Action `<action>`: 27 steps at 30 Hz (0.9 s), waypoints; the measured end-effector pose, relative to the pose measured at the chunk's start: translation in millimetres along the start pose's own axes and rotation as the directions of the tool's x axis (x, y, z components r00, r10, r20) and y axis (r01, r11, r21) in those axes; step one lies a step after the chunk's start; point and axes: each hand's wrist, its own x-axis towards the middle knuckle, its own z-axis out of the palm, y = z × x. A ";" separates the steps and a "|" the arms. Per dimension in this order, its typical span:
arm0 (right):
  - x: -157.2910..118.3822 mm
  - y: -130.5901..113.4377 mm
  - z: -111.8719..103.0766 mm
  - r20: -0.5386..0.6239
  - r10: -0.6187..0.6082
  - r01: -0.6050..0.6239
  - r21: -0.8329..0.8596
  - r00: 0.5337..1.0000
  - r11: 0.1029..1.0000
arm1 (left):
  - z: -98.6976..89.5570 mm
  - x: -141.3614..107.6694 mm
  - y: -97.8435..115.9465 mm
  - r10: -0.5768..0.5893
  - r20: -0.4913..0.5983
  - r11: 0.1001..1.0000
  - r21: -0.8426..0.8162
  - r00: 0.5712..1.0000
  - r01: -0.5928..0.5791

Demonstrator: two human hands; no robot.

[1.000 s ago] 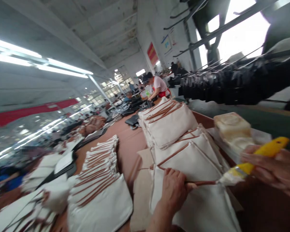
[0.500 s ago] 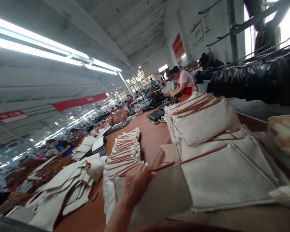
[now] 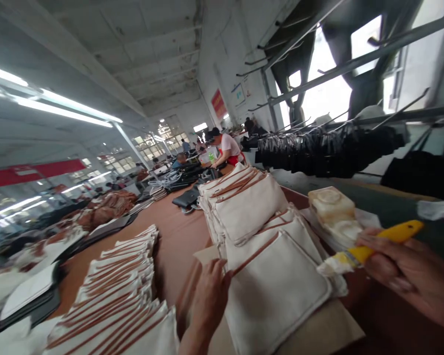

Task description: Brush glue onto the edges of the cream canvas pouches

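My right hand (image 3: 410,276) is closed round the yellow handle of a paintbrush (image 3: 388,239). The brush's bristles, caked with whitish paste, are by the right edge of the front off-white pouch (image 3: 277,286). At that pouch's upper left corner, my left hand (image 3: 210,291) has its fingers bent and closed on the edge; the fingertips are partly hidden. Brown trim runs along the pouch's top edge. Behind it rises a pile of similar pouches (image 3: 249,207). Under the front pouch lies a tan sheet (image 3: 325,328).
A paste-stained plastic container (image 3: 331,207) stands to the right of the pile. On the left, a row of overlapping brown-trimmed pouches (image 3: 114,296) covers the brown table (image 3: 173,236). Black bags (image 3: 318,153) hang from a rack at right. A person in a red apron (image 3: 229,150) bends over the table's far end.
The view has swung right. My left hand has left the grey-looking pouch by the left row and is now at the front pouch of the pile. My right hand with the paintbrush has come into view.
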 end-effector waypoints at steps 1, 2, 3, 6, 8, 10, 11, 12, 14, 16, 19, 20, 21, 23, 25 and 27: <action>-0.4 -1.5 1.2 0.017 0.021 -0.022 0.026 1.000 0.999 | 10.0 17.5 27.1 0.040 0.030 0.998 -0.058 0.999 -0.038; -0.8 -2.3 1.2 0.034 0.036 -0.037 0.050 0.999 0.998 | 18.6 33.4 51.2 0.062 0.044 0.994 -0.094 0.997 -0.058; -1.0 -2.5 -0.4 0.043 0.039 -0.042 0.067 0.998 0.997 | 26.1 47.4 71.4 0.073 0.063 0.991 -0.121 0.995 -0.065; 1.2 -0.5 -13.8 0.017 0.015 -0.017 0.095 1.000 0.995 | 43.6 77.8 106.8 0.031 0.103 0.989 -0.149 0.994 -0.016; 5.6 1.6 -25.1 0.006 0.010 -0.011 0.107 1.000 0.994 | 51.2 89.8 113.9 -0.020 0.128 0.986 -0.159 0.992 0.041; 11.4 3.1 -33.0 0.019 0.001 -0.003 0.106 1.000 0.994 | 54.8 96.6 115.1 -0.050 0.170 0.978 -0.191 0.984 0.082; 14.5 3.4 -34.7 0.031 -0.010 0.006 0.105 0.999 0.994 | 54.8 98.2 115.3 -0.045 0.204 0.971 -0.220 0.978 0.090; 17.6 3.3 -34.6 0.046 -0.021 0.016 0.107 0.999 0.994 | 53.6 98.5 115.9 -0.024 0.245 0.962 -0.259 0.969 0.090; 23.5 1.5 -30.3 0.069 -0.048 0.040 0.113 0.996 0.993 | 47.9 94.8 119.2 0.047 0.325 0.937 -0.341 0.944 0.071; 28.0 -3.1 -22.6 0.089 -0.073 0.063 0.116 0.993 0.991 | 38.8 85.7 125.5 0.125 0.379 0.889 -0.452 0.917 0.066; 30.6 -14.9 -10.4 0.122 -0.122 0.110 0.102 0.985 0.989 | 23.5 67.6 137.8 0.195 0.397 0.733 -0.667 0.897 0.136; 30.3 -19.2 -6.9 0.143 -0.143 0.130 0.093 0.979 0.987 | 19.1 62.1 142.0 0.201 0.391 0.680 -0.715 0.898 0.159; 29.4 -23.0 -3.6 0.169 -0.162 0.150 0.079 0.972 0.986 | 15.5 57.4 146.0 0.200 0.383 0.648 -0.742 0.902 0.172; 26.7 -28.2 2.3 0.229 -0.182 0.182 0.021 0.956 0.983 | 10.7 50.8 153.2 0.191 0.363 0.640 -0.750 0.912 0.165; 24.1 -29.6 8.0 0.303 -0.175 0.205 -0.068 0.937 0.976 | 8.9 47.1 158.9 0.191 0.346 0.644 -0.750 0.919 0.148; 23.1 -28.4 13.3 0.362 -0.172 0.243 -0.161 0.916 0.956 | 9.0 44.6 162.4 0.209 0.340 0.637 -0.758 0.917 0.136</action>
